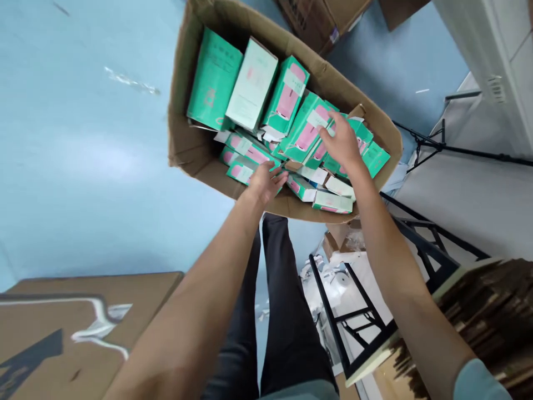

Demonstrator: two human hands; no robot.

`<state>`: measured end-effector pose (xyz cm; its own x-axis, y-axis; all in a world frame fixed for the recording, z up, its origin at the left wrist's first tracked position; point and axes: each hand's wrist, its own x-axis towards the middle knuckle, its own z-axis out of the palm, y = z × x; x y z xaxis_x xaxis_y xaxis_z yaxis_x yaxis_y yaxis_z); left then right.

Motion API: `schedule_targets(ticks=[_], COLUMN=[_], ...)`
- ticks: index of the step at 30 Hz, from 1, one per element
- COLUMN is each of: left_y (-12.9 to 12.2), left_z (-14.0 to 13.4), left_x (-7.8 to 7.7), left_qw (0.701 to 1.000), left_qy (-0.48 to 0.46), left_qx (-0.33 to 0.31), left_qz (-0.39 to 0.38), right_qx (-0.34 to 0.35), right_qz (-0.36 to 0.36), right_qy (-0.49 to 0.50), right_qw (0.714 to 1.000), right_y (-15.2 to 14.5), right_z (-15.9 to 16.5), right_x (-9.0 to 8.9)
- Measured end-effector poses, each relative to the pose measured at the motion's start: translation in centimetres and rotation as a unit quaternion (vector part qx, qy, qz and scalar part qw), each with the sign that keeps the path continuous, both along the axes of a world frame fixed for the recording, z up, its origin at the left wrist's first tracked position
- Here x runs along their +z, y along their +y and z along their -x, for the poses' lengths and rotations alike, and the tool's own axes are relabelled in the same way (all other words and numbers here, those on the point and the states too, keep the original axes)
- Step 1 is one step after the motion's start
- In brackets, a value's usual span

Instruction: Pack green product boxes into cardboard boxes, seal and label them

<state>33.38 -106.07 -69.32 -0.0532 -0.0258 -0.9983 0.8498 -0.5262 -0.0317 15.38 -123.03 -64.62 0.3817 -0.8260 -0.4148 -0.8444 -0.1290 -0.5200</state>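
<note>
My right hand [343, 142] is at a green-pink carton [306, 134], apparently propped by neighbouring cartons [285, 100], whether clamped I cannot tell; my left hand [265, 180] has fingers apart.

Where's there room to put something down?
On the blue floor, between the big open carton and the brown box at the picture's lower left; a plastic strip lies higher up. Inside the carton it's crowded: green-and-pink boxes surround the left hand and right hand.
</note>
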Motion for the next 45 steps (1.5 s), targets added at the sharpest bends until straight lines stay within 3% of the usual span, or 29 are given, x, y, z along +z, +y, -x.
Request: schedule_targets(ticks=[4, 9, 14, 18, 25, 30, 35, 38, 45], left_y=[-1.1, -1.6, -1.6, 0.4, 6.0, 9.6, 12.8, 13.4, 9.6], left_z=[1.5, 2.8, 3.2, 2.7, 0.0, -2.1, -4.0, -5.4, -6.8], left_x=[-3.5, -6.1, -6.0, -4.0, 2.4, 7.6, 13.8, 18.2, 30.0], left_qw=[1.000, 0.997, 0.995, 0.993, 0.990, 0.995, 0.998, 0.997, 0.976], left_qy=[-0.002, 0.010, 0.038, 0.054, 0.066, 0.065, 0.061, 0.054, 0.061], left_qx=[0.029, 0.057, 0.076, 0.103, 0.126, 0.078, -0.005, -0.053, -0.160], left_qz=[0.000, 0.041, 0.055, 0.018, 0.001, -0.008, 0.003, 0.023, 0.134], right_qx=[0.035, 0.008, 0.002, 0.011, -0.039, -0.120, -0.214, -0.275, -0.417], right_qz=[0.011, 0.027, 0.040, 0.041, 0.002, -0.016, 0.045, 0.072, 0.165], right_qy=[-0.011, 0.001, 0.062, 0.082, 0.076, 0.014, -0.025, -0.012, -0.015], right_qw=[0.999, 1.000, 0.997, 0.996, 0.996, 0.993, 0.975, 0.959, 0.893], right_y=[-1.9, -2.6, -0.7, 2.8, 10.8, 16.9, 22.8, 25.9, 31.2], right_z=[-0.1, -0.3, -1.2, -2.3, -4.5, -5.6, -6.8, -7.5, -7.0], right_x=[-4.8, -7.3, -7.3, -4.9, 2.2, 8.9, 18.5, 24.7, 37.1])
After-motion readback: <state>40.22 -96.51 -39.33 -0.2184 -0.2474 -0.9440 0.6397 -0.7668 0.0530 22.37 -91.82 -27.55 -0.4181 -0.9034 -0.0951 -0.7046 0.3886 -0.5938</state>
